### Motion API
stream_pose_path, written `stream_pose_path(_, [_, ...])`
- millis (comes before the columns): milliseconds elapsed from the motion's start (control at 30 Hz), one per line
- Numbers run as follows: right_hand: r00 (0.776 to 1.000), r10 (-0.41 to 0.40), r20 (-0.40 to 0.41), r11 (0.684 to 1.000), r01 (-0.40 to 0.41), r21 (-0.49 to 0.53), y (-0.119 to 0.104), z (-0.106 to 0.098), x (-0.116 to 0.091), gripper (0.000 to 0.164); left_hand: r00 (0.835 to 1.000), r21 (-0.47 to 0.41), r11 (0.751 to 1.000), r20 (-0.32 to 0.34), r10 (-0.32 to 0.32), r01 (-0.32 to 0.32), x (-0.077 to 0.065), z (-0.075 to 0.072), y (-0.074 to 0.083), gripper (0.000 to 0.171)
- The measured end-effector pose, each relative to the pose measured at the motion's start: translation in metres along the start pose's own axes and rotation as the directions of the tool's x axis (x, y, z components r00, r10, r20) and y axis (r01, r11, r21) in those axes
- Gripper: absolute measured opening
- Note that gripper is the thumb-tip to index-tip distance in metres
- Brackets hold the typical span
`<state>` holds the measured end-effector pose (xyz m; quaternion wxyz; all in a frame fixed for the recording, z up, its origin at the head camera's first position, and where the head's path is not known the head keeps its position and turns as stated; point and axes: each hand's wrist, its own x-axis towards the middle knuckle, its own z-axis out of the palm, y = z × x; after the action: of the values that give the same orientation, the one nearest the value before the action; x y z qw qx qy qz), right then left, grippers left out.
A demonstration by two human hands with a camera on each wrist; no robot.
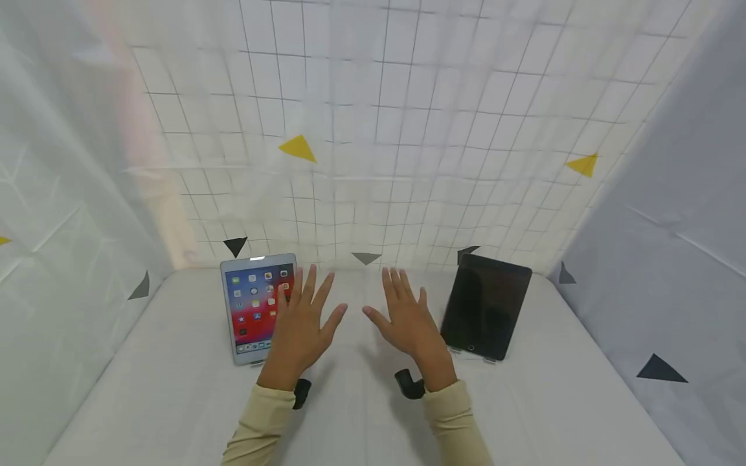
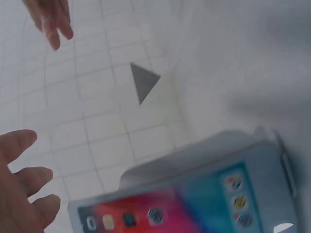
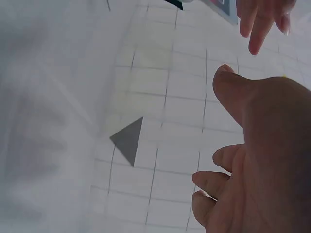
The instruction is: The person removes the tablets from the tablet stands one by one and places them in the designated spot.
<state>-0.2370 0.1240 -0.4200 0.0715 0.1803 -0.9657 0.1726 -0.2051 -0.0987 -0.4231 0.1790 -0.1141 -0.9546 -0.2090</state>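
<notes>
My left hand (image 1: 303, 327) is held out above the table with its fingers straight and spread, holding nothing. In the head view its fingers overlap the right side of a white tablet (image 1: 247, 310), whose lit screen shows app icons. The left wrist view shows that tablet (image 2: 194, 204) close by, apart from the fingers. Palm down, my right hand (image 1: 408, 323) reaches forward with straight fingers and thumb out, also empty. Just to its right a dark-screened black tablet (image 1: 486, 307) leans on a small clear stand (image 1: 472, 355).
White cloth covers the table (image 1: 361, 427). Behind it hangs a gridded sheet (image 1: 408, 162) with yellow triangles (image 1: 299, 148) and dark triangles (image 1: 366, 258). Pale sheets (image 1: 658, 226) close in both sides. Each wrist carries a black camera mount (image 1: 410, 384).
</notes>
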Motion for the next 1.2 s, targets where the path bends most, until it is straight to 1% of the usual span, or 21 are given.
stream_pose_path(67, [1.0,-0.02,-0.011,1.0,0.02,0.002,-0.006,0.002,0.003,0.09,1.0,0.014,1.0,-0.019,-0.019,0.019,0.0,-0.008,-0.005,0.072])
stream_pose_path(167, [0.998,-0.053,-0.028,0.998,0.053,0.012,-0.017,0.004,0.007,0.089,0.997,0.018,0.999,-0.067,-0.03,0.031,0.0,-0.022,-0.016,0.071])
stream_pose_path(267, [0.995,-0.089,-0.042,0.996,0.09,0.015,-0.028,0.007,0.011,0.087,0.993,-0.011,0.999,-0.115,-0.036,0.035,-0.003,-0.034,-0.028,0.07])
stream_pose_path(367, [0.991,-0.122,-0.049,0.993,0.122,0.007,-0.04,0.014,0.015,0.085,0.986,-0.049,0.997,-0.153,-0.063,0.056,-0.006,-0.045,-0.04,0.069])
stream_pose_path(500, [0.986,-0.155,-0.069,0.987,0.157,0.021,-0.058,0.024,0.019,0.083,0.975,-0.071,0.992,-0.191,-0.118,0.106,-0.01,-0.059,-0.056,0.07])
stream_pose_path(567, [0.984,-0.162,-0.081,0.986,0.165,0.035,-0.066,0.03,0.021,0.082,0.968,-0.077,0.988,-0.201,-0.147,0.134,-0.012,-0.065,-0.065,0.071])
stream_pose_path(633, [0.982,-0.162,-0.094,0.984,0.168,0.057,-0.073,0.036,0.022,0.079,0.961,-0.087,0.98,-0.199,-0.191,0.177,-0.015,-0.07,-0.073,0.071])
stream_pose_path(733, [0.981,-0.141,-0.136,0.98,0.158,0.118,-0.082,0.048,0.023,0.073,0.944,-0.1,0.959,-0.173,-0.28,0.266,-0.02,-0.077,-0.084,0.071])
stream_pose_path(867, [0.972,-0.102,-0.211,0.966,0.148,0.213,-0.091,0.062,0.024,0.061,0.905,-0.105,0.916,-0.143,-0.4,0.388,-0.028,-0.085,-0.101,0.069])
stream_pose_path(933, [0.969,-0.085,-0.231,0.958,0.143,0.247,-0.094,0.067,0.025,0.055,0.893,-0.12,0.899,-0.119,-0.435,0.422,-0.032,-0.088,-0.11,0.067])
stream_pose_path(1000, [0.971,-0.067,-0.23,0.952,0.131,0.275,-0.097,0.072,0.024,0.05,0.891,-0.146,0.888,-0.069,-0.449,0.436,-0.036,-0.091,-0.119,0.062])
stream_pose_path(1100, [0.979,-0.033,-0.2,0.946,0.096,0.311,-0.102,0.08,0.024,0.045,0.893,-0.176,0.877,0.026,-0.45,0.447,-0.043,-0.094,-0.132,0.058])
stream_pose_path(1167, [0.986,-0.013,-0.168,0.945,0.068,0.321,-0.105,0.086,0.024,0.043,0.889,-0.19,0.869,0.087,-0.449,0.457,-0.047,-0.094,-0.137,0.054])
stream_pose_path(1200, [0.987,-0.01,-0.158,0.944,0.062,0.323,-0.106,0.09,0.024,0.042,0.885,-0.19,0.864,0.115,-0.452,0.466,-0.049,-0.094,-0.139,0.052])
